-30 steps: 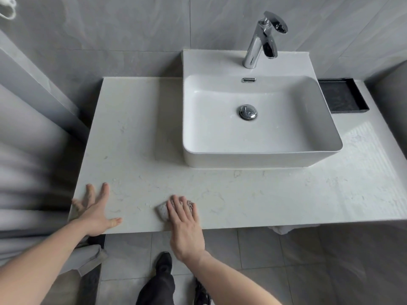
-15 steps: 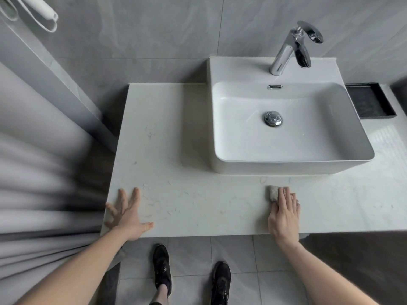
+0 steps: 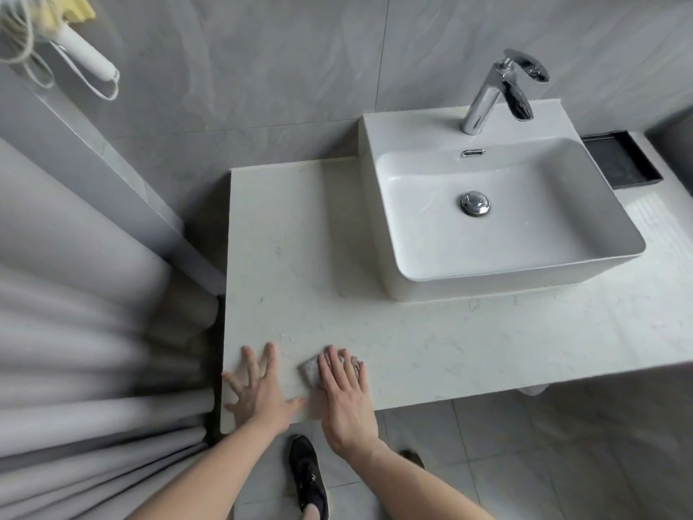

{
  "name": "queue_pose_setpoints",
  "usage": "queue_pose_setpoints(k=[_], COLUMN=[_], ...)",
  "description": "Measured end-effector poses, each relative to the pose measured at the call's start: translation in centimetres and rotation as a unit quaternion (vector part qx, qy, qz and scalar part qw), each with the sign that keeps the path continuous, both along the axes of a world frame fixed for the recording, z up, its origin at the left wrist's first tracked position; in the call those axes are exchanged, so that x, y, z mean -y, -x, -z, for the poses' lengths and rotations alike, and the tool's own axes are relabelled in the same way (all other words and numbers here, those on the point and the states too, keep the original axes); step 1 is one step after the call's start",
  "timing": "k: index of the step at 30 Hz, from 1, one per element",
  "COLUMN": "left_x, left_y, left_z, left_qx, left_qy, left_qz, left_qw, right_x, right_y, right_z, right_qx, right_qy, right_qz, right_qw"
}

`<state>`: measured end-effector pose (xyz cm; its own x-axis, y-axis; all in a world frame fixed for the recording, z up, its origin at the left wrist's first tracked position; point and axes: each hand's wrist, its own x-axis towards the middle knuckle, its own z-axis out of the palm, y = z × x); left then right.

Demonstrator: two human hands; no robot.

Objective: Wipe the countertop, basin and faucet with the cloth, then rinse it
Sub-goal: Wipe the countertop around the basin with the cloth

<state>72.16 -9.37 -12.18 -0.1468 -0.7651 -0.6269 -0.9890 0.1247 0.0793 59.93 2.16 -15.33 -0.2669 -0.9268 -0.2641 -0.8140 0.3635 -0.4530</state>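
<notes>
Pressing cloth (image 3: pixel 310 369) | right hand (image 3: pixel 347 399) back beside left hand (image 3: pixel 258 392)

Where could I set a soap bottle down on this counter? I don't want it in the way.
Bare patches: the pale marble countertop between its left edge and the white rectangular basin, and the front strip right of the right hand. The front-left corner is crowded: the left hand and the small grey cloth.

Two hands, left (image 3: pixel 258 392) and right (image 3: pixel 347 397), one cloth (image 3: pixel 311 369), one basin (image 3: pixel 506 234), one faucet (image 3: pixel 487 95), one countertop (image 3: pixel 487 343), one black tray (image 3: pixel 622 163), one shoe (image 3: pixel 309 478)
</notes>
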Motion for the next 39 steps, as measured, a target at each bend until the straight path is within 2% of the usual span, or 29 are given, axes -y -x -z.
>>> queue_pose_setpoints(k=[4,7,11,14,17,20,24,28,32,35,39], left_x=[0.6,2.2,3.8,4.3,4.4,4.2,4.7,5.2,5.7,6.1,6.1], left_y=[-2.5,-5.5,-9.4,-11.3,-12.1,-12.2,-12.3,-13.1,-14.2,-14.8,-14.7], left_z=[-0.6,-1.0,-0.3,1.8,3.8,4.2,4.1,5.3,7.6,8.8,7.9], left_qx=[0.02,-0.052,-0.135,-0.172,-0.201,-0.214,-0.241,-0.253,-0.298,-0.335,-0.352], left_qy=[0.065,0.077,0.085,0.018,-0.05,-0.047,-0.082,-0.108,-0.148,-0.185,-0.198], left_qz=[0.117,0.136,0.053,-0.059,-0.131,-0.155,-0.185,-0.202,-0.205,-0.214,-0.25], left_qw=[0.991,0.986,0.986,0.983,0.97,0.963,0.949,0.94,0.92,0.899,0.88], right_x=[-0.7,-2.7,-5.3,-6.1,-5.7,-4.3,-0.7,3.1,5.5,6.0,5.0], right_y=[1.2,4.5,10.6,14.3,14.8,11.5,4.2,-3.5,-9.8,-10.9,-7.8], right_z=[-0.6,-0.8,-0.4,0.0,0.6,1.3,1.4,1.4,0.9,0.8,0.8], right_qx=[0.022,0.019,-0.014,-0.046,-0.052,-0.056,-0.047,-0.019,-0.002,0.015,0.029], right_qy=[0.011,0.023,0.024,-0.009,-0.064,-0.082,-0.039,-0.007,0.01,0.013,0.045], right_qz=[0.006,0.04,0.188,0.306,0.35,0.354,0.279,0.121,-0.03,-0.098,-0.113], right_qw=[1.0,0.999,0.982,0.951,0.933,0.93,0.958,0.992,1.0,0.995,0.992])
